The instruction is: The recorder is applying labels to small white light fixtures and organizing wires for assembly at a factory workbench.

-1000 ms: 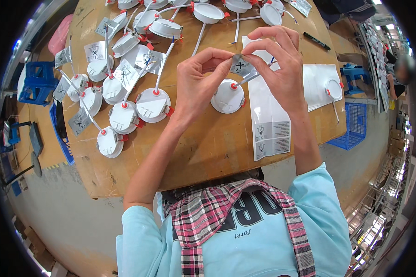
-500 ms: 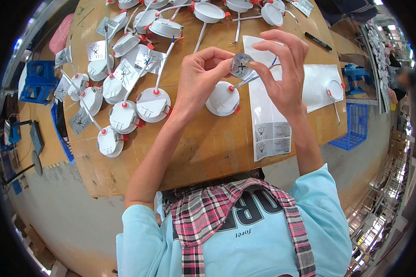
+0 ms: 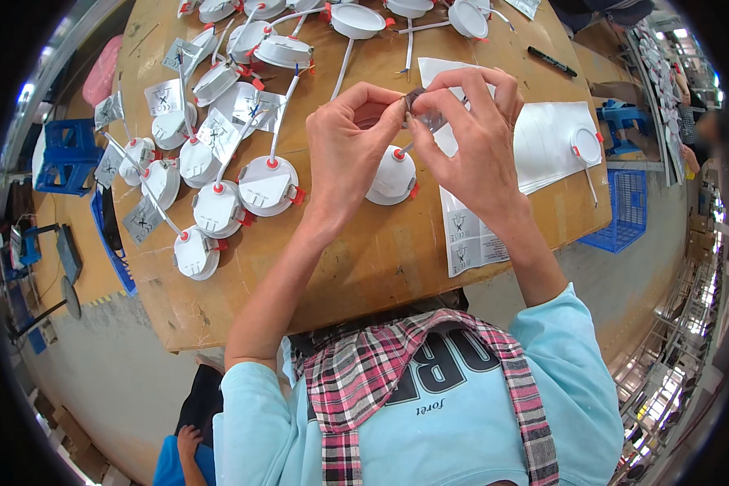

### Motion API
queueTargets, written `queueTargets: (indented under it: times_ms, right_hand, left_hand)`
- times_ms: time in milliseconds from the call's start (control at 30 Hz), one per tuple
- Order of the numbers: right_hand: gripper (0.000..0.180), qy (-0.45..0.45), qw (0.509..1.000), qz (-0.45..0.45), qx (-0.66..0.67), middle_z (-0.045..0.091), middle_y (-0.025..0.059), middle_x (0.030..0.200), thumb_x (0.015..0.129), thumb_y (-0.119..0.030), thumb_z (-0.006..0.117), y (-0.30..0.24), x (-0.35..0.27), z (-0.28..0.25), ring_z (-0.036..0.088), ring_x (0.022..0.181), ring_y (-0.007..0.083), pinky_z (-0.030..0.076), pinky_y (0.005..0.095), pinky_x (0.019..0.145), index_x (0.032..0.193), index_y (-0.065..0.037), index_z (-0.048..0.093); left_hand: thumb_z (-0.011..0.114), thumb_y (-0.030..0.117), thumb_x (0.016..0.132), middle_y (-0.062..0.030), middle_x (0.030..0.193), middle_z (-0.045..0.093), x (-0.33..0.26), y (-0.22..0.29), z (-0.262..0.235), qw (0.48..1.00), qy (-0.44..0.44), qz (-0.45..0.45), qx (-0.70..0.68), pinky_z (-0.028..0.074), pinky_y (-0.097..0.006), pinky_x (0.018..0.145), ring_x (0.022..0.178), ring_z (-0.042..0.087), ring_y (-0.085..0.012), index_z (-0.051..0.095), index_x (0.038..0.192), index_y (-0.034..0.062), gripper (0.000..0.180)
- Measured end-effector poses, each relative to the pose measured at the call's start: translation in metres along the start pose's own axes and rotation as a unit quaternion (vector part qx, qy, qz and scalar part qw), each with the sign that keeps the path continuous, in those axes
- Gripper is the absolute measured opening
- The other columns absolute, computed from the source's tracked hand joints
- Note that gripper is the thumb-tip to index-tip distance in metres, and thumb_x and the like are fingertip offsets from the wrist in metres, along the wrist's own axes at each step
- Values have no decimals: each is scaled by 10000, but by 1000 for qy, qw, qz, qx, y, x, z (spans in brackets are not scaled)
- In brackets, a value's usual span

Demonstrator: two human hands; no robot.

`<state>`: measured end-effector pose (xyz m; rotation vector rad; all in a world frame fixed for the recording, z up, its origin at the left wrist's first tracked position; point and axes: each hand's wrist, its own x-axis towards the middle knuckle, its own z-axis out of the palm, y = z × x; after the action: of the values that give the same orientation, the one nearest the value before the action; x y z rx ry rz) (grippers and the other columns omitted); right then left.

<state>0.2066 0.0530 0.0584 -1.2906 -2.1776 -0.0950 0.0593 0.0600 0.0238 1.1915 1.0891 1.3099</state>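
My left hand (image 3: 347, 150) pinches a small silver label (image 3: 414, 97) between thumb and fingertips. From the other side my right hand (image 3: 479, 142) grips the same label, its fingertips close to the left ones. The label is bent, and its printed face is mostly hidden. Just below the hands, a round white downlight (image 3: 390, 180) with red clips lies on the table. Its white cable (image 3: 405, 150) rises toward the label; whether the label is around it I cannot tell. A label sheet (image 3: 470, 235) lies partly under my right hand and forearm.
Several white downlights (image 3: 267, 185) with cables and silver tags crowd the left and far parts of the wooden table (image 3: 340, 275). At the right are another downlight (image 3: 585, 147), white sheets (image 3: 543, 138) and a black marker (image 3: 552, 61). A person's blue sleeve (image 3: 170, 463) shows at lower left.
My right hand has moved left and closed in on the label. The label has gone from nearly flat to bent. A person has come into view at lower left.
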Motion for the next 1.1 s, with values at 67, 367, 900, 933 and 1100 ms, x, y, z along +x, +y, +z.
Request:
queueTargets:
  times_ms: [67,367,900,933,1100]
  right_hand:
    - [126,-1,1000,4,4,529,12,997,703,-148,720,-1,1,-1,384,1086,270,267,439,932,781,-92,639]
    - [115,3,1000,-10,27,539,3,1003,680,-63,700,7,-2,2,395,1081,266,296,417,932,758,-81,618]
    - [163,37,993,-62,88,582,88,1030,612,-12,660,14,-12,-2,523,1019,283,347,471,985,757,-49,596]
    - [148,47,992,-66,98,577,90,1026,624,-21,650,15,-17,-2,526,1027,290,341,483,1004,761,-45,598]
    - [186,56,997,-16,53,543,93,1078,619,17,639,12,-34,-23,440,1121,319,337,476,996,789,-49,600]
  left_hand:
    - [650,77,848,-85,798,709,-2,5,1,1000,7,14,18,541,-240,640,742,680,-120,684,897,-34,127]
    - [636,56,847,-91,788,708,-3,3,2,998,10,35,51,541,-244,645,739,683,-125,676,880,-39,109]
    - [593,80,859,-56,696,650,7,-25,-5,991,17,-53,-120,487,-237,574,626,609,-88,637,800,-35,137]
    - [591,79,860,-55,691,648,6,-31,-3,990,16,-53,-126,495,-241,581,633,615,-90,631,793,-35,138]
    - [600,64,837,-80,712,656,3,-27,19,980,5,-96,-177,518,-245,577,643,640,-115,622,828,-43,110]
